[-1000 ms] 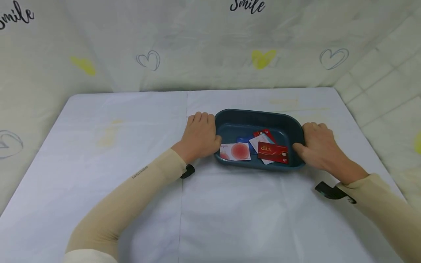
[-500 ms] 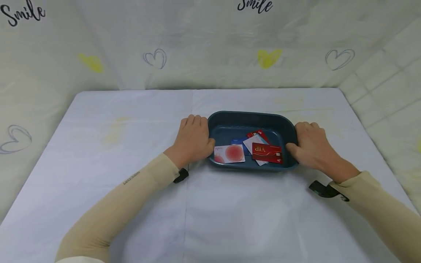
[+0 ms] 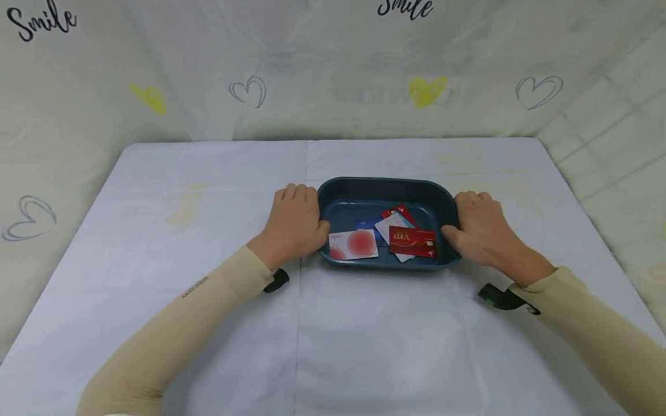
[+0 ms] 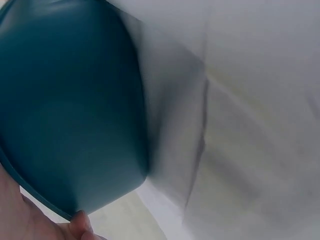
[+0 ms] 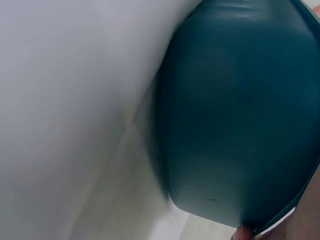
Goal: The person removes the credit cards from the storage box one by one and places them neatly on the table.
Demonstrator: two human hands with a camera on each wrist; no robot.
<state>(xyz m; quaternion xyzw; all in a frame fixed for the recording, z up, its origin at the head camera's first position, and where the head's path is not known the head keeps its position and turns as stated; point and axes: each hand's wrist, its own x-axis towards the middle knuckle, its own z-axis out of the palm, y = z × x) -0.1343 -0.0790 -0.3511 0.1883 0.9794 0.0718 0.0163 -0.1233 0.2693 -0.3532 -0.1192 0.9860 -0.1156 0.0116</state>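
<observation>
A dark teal oval-cornered basin (image 3: 385, 186) holds several cards in the head view. Among them are a white card with pink circles (image 3: 354, 245), a red VIP card (image 3: 413, 241), a pale card (image 3: 391, 224), a blue card (image 3: 367, 224) and another red card (image 3: 399, 212). My left hand (image 3: 295, 224) grips the basin's left end by the rim, thumb over the near corner. At the opposite end my right hand (image 3: 477, 231) grips the rim likewise. Both wrist views show the basin's outer wall (image 4: 75, 110) close up, with fingertips at the rim.
A white cloth covers the table (image 3: 208, 346). Behind it hangs a pale curtain (image 3: 333, 69) printed with hearts and the word Smile. A black wrist strap (image 3: 502, 297) shows below the right sleeve, and another strap (image 3: 277, 281) below the left.
Both hands and the basin between them have moved left across the table, cards staying inside. The head view has also shifted a little. The grip on both ends is unchanged.
</observation>
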